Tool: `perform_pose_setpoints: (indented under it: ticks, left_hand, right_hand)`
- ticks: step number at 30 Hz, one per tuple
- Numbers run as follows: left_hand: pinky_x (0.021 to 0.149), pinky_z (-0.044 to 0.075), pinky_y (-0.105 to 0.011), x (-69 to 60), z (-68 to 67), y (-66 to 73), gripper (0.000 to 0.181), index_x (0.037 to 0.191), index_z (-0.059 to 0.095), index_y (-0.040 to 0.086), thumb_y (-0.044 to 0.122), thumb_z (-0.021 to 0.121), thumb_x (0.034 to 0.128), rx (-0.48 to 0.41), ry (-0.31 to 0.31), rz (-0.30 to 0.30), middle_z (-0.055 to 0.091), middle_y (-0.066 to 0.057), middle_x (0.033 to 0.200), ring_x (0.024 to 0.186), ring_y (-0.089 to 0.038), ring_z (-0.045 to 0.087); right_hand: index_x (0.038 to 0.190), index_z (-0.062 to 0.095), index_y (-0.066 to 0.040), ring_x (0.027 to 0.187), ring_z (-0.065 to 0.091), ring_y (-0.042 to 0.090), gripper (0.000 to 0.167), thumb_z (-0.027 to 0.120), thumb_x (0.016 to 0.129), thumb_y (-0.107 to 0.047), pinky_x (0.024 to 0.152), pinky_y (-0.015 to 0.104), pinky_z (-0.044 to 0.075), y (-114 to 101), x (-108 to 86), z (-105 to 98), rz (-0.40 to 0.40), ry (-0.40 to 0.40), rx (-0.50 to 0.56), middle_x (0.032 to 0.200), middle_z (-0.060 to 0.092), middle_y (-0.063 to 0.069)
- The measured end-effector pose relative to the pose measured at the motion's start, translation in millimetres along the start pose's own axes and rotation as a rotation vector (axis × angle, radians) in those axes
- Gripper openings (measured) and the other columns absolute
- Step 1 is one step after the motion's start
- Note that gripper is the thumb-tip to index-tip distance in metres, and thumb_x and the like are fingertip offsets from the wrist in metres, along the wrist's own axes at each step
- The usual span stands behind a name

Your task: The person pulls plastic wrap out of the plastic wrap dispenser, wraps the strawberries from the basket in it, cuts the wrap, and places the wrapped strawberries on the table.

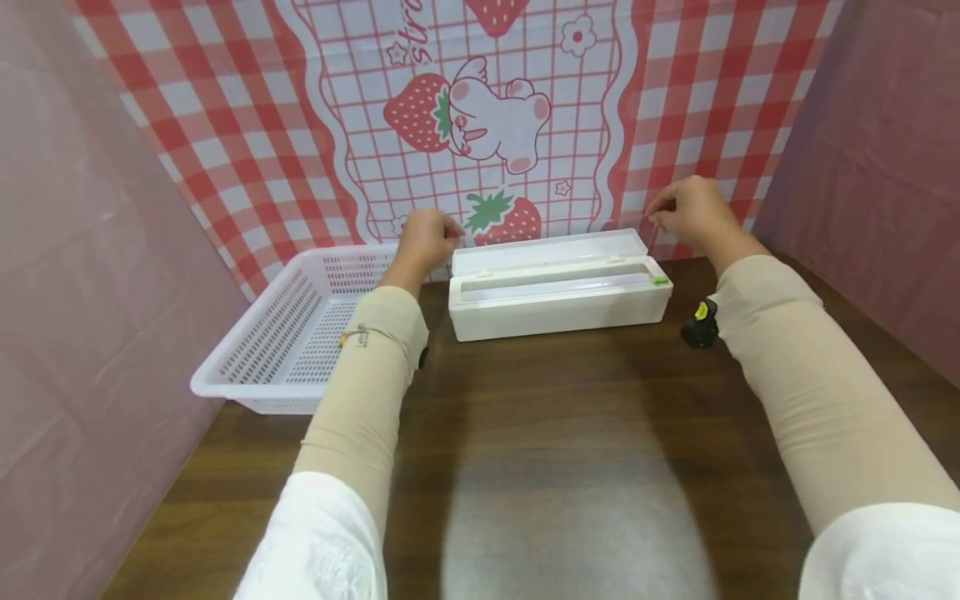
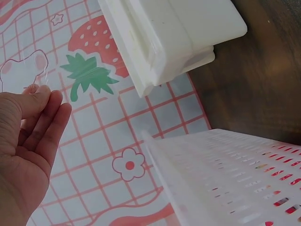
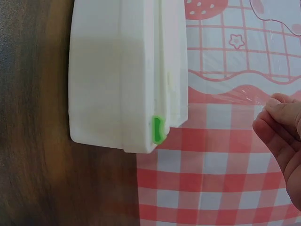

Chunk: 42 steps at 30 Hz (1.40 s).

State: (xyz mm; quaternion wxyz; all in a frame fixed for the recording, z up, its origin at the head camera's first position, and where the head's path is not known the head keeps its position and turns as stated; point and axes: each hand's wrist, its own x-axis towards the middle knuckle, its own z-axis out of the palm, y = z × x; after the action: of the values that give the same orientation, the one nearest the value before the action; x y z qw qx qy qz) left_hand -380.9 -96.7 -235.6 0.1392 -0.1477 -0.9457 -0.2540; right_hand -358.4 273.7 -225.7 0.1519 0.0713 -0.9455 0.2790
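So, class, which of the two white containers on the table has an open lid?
The long box, whose lid stands open along its back edge and whose right end carries a green tab; the basket with slotted walls shows no lid.

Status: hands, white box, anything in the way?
Left hand and right hand pinching clear film. White box, lid open. Basket left of box; no obstruction seen.

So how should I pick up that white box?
Hold the white box low at both short ends, coming in from left and right. It's long and narrow, so that should keep it level; its lid stands open at the back and might flop if grabbed.
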Motion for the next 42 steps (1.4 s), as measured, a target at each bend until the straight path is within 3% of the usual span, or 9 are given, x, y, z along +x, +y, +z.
perform_pose_setpoints:
  ticks: [15, 22, 31, 37, 42]
  left_hand:
    - [0.077, 0.052, -0.029, 5.8, -12.8, 6.5, 0.014, 0.099, 0.075, 0.004, 0.004, 0.065, 0.0892, 0.016, 0.047, 0.037, 0.071, -0.01, 0.093, 0.084, -0.021, 0.061]
    - [0.075, 0.052, -0.028, 9.0, -18.5, 10.9, 0.016, 0.102, 0.075, 0.005, 0.005, 0.064, 0.0898, 0.015, 0.038, 0.013, 0.071, -0.009, 0.095, 0.083, -0.02, 0.06]
    - [0.075, 0.051, -0.028, 8.9, -28.8, 14.0, 0.015, 0.1, 0.075, 0.006, 0.007, 0.064, 0.0908, 0.035, 0.074, 0.026, 0.071, -0.009, 0.093, 0.081, -0.019, 0.06]
    - [0.078, 0.051, -0.029, 9.9, -35.2, 16.4, 0.016, 0.1, 0.076, 0.005, 0.007, 0.063, 0.0908, 0.055, 0.096, 0.057, 0.072, -0.01, 0.093, 0.083, -0.02, 0.059]
    - [0.075, 0.05, -0.027, 11.5, -39.6, 19.4, 0.017, 0.103, 0.075, 0.005, 0.007, 0.062, 0.0918, 0.041, 0.088, 0.036, 0.071, -0.01, 0.095, 0.081, -0.019, 0.058]
  right_hand:
    - [0.115, 0.066, 0.005, 0.096, 0.053, 0.034, 0.025, 0.058, 0.096, -0.008, 0.08, 0.043, 0.052, -12, 1.7, -17, 0.088, -0.04, -0.012, 0.113, 0.062, 0.025]
    - [0.114, 0.067, 0.006, 0.094, 0.052, 0.033, 0.025, 0.058, 0.095, -0.008, 0.071, 0.036, 0.049, -14, 3.2, -24, 0.068, -0.024, -0.029, 0.111, 0.062, 0.026]
    - [0.111, 0.068, 0.007, 0.089, 0.054, 0.03, 0.025, 0.055, 0.094, -0.006, 0.061, 0.026, 0.045, -22, 6.0, -31, 0.018, 0.003, -0.041, 0.106, 0.065, 0.026]
    - [0.113, 0.067, 0.007, 0.091, 0.053, 0.031, 0.025, 0.057, 0.095, -0.008, 0.063, 0.026, 0.045, -26, 5.5, -37, 0.022, 0.01, -0.037, 0.11, 0.063, 0.026]
    - [0.114, 0.067, 0.007, 0.093, 0.053, 0.031, 0.026, 0.057, 0.096, -0.008, 0.066, 0.026, 0.045, -29, 5.7, -40, 0.016, 0.035, -0.041, 0.112, 0.062, 0.025]
